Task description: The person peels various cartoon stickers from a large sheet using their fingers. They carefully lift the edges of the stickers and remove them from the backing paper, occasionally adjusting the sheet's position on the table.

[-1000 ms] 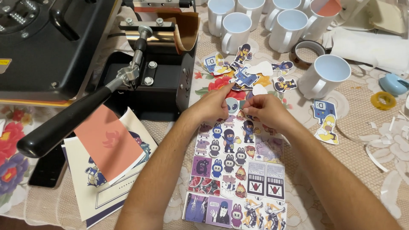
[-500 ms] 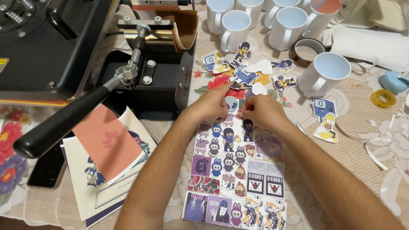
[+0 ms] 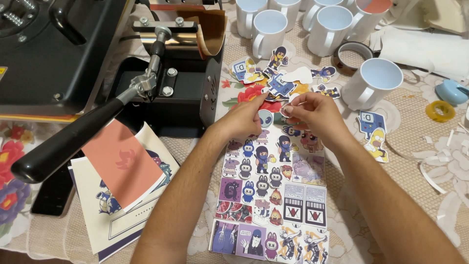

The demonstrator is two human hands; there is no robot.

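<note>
head view: left hand and right hand each keep a pinching grip on a small cut-out sticker above the sticker sheet, mid-counter, near the far edge.

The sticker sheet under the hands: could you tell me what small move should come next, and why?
Probably lift the small cutout clear and lay it with the loose cutouts above: both the left hand and right hand pinch at the sticker sheet's top edge.
</note>
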